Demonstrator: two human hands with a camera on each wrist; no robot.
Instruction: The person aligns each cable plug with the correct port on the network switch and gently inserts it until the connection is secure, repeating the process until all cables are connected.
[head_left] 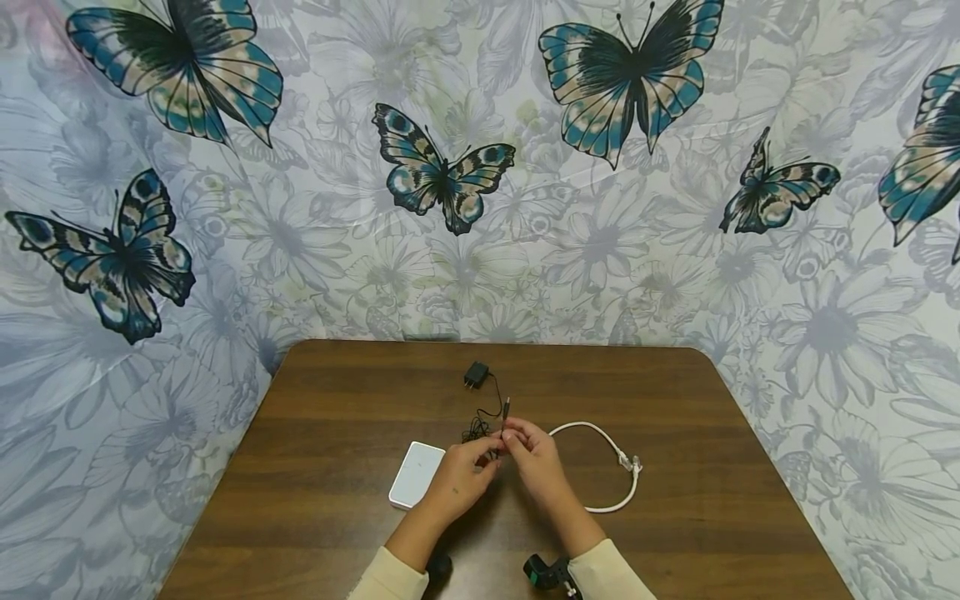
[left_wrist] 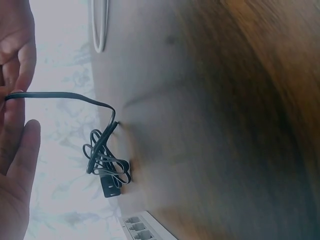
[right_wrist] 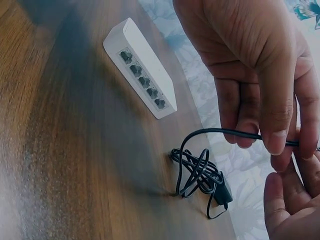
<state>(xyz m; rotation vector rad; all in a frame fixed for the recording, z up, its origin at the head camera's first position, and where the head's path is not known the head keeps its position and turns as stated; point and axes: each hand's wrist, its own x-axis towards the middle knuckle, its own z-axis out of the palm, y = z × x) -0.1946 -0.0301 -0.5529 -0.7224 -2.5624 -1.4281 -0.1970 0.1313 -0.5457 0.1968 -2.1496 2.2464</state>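
A black power cord (right_wrist: 215, 131) runs from its bundled coil up to both hands. My left hand (head_left: 456, 482) pinches it between thumb and finger near the end. Close against it, my right hand (head_left: 546, 468) grips the cord just below the thin barrel plug (head_left: 506, 407), which points away from me above the fingertips. The coil (left_wrist: 105, 155) lies on the table beyond the hands, joined to a black plug-in adapter (head_left: 476, 374). To the left sits a white network switch (head_left: 411, 477), partly behind my left hand; its row of ports (right_wrist: 143, 81) shows in the right wrist view.
A white Ethernet cable (head_left: 613, 506) curves on the brown wooden table (head_left: 337, 392) to the right of my right hand. A black wrist device (head_left: 551, 573) shows by the right sleeve. Behind the table's far edge hangs a butterfly-patterned backdrop (head_left: 450, 283).
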